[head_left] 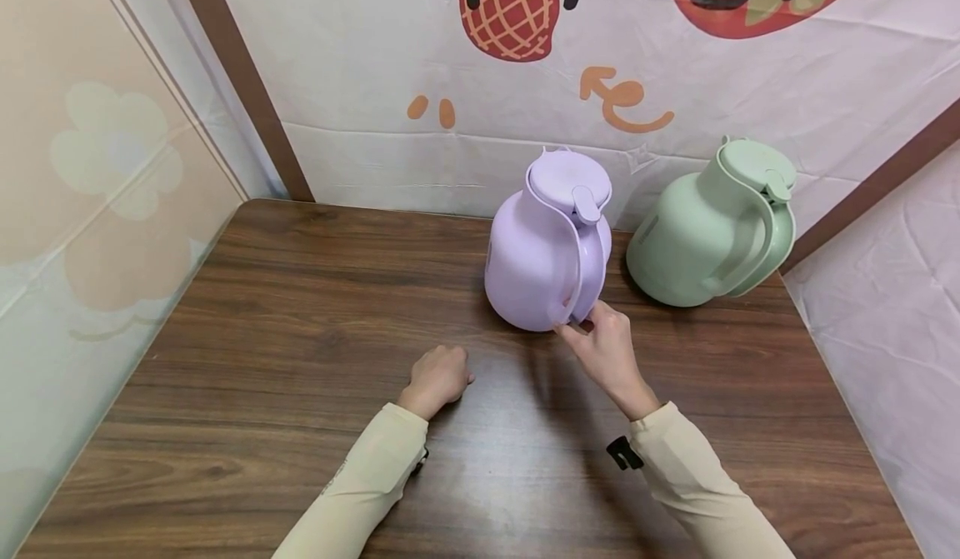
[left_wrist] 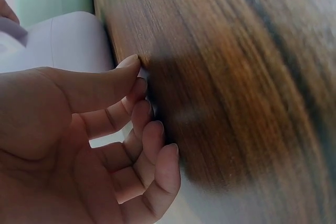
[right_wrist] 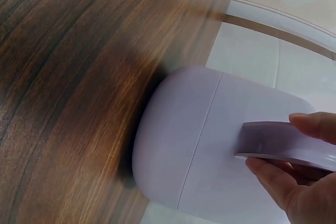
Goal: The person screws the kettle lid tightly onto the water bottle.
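Observation:
A lilac vacuum jug (head_left: 525, 267) stands upright towards the back of the wooden table, its lid closed and its handle (head_left: 592, 267) facing the right hand. With thumb and fingers on either side, my right hand (head_left: 606, 355) pinches the lower end of that handle; the right wrist view shows the same grip close up on the handle (right_wrist: 283, 141). My left hand (head_left: 438, 378) rests at the tabletop, left of and nearer than the jug. Its fingers (left_wrist: 168, 166) are loosely curled and hold nothing, apart from the jug.
To the right of the lilac jug, a pale green vacuum jug (head_left: 678, 242) stands near the table's back right corner. A printed fabric wall (head_left: 360, 159) hangs behind the brown wooden table (head_left: 300, 317), with more fabric walls at both sides.

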A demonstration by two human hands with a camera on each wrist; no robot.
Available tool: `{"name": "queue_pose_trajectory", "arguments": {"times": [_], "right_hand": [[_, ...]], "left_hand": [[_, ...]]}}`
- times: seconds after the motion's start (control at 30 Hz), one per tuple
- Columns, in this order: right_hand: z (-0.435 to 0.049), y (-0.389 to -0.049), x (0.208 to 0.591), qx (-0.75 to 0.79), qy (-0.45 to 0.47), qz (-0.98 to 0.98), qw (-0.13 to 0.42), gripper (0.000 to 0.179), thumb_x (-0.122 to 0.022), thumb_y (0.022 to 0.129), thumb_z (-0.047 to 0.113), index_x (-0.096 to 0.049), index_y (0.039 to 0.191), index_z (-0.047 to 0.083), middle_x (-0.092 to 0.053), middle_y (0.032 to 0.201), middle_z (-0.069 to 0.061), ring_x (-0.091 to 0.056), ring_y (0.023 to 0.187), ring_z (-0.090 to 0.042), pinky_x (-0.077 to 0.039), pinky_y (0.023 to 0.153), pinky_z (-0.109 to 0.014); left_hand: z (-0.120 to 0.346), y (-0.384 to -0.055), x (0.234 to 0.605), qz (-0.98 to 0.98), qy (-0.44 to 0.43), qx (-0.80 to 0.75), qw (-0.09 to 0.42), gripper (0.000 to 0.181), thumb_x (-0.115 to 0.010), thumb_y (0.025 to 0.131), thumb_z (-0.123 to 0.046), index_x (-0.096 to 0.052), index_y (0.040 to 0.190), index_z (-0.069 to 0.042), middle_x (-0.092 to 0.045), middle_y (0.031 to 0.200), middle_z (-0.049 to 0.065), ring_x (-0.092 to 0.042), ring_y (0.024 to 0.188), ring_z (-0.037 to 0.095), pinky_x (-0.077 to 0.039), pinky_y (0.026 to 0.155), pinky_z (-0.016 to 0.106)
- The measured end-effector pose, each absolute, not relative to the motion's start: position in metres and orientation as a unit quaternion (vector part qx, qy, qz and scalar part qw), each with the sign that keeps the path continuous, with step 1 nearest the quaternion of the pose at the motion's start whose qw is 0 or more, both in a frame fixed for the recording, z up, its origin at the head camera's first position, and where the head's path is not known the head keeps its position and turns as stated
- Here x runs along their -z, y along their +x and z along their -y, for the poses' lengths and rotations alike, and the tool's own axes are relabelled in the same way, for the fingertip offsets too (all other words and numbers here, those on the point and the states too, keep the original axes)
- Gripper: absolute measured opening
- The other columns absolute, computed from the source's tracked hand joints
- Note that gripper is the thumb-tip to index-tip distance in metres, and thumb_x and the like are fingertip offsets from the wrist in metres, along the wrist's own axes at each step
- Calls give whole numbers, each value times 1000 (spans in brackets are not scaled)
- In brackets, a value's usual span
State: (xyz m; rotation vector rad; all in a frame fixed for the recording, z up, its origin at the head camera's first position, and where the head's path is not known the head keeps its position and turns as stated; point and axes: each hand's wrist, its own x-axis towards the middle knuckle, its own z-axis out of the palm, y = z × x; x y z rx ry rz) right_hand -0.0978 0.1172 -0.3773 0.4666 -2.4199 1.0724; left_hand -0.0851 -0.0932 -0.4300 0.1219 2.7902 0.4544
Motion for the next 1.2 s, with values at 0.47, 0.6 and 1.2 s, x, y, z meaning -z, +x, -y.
{"name": "queue_pose_trajectory", "arguments": {"times": [0.47, 0.6, 1.2], "right_hand": [[-117, -107, 375, -395, 148, 879, 222, 19, -73, 63, -4, -64, 80, -8, -65, 76, -20, -64, 72, -31, -50, 63, -45], [-118, -112, 375, -397, 136, 882, 214, 19, -72, 65, -3, -64, 81, -8, -65, 77, -20, -64, 72, -30, -50, 63, -44], [-129, -137, 373, -389, 98, 894, 201, 21, -72, 66, -1, -63, 84, -9, -64, 78, -21, -62, 72, -32, -49, 64, -42]], "left_hand": [[94, -85, 431, -974, 46, -159, 153, 15, -68, 81, -20, -65, 83, -6, -64, 82, 16, -61, 75, 32, -48, 60, 42], [94, -85, 431, -974, 48, -159, 152, 15, -67, 81, -20, -64, 80, -6, -64, 79, 15, -61, 73, 31, -48, 60, 42], [95, -85, 432, -973, 46, -171, 149, 16, -68, 81, -21, -63, 77, -6, -63, 75, 13, -60, 70, 29, -47, 59, 41]]}}
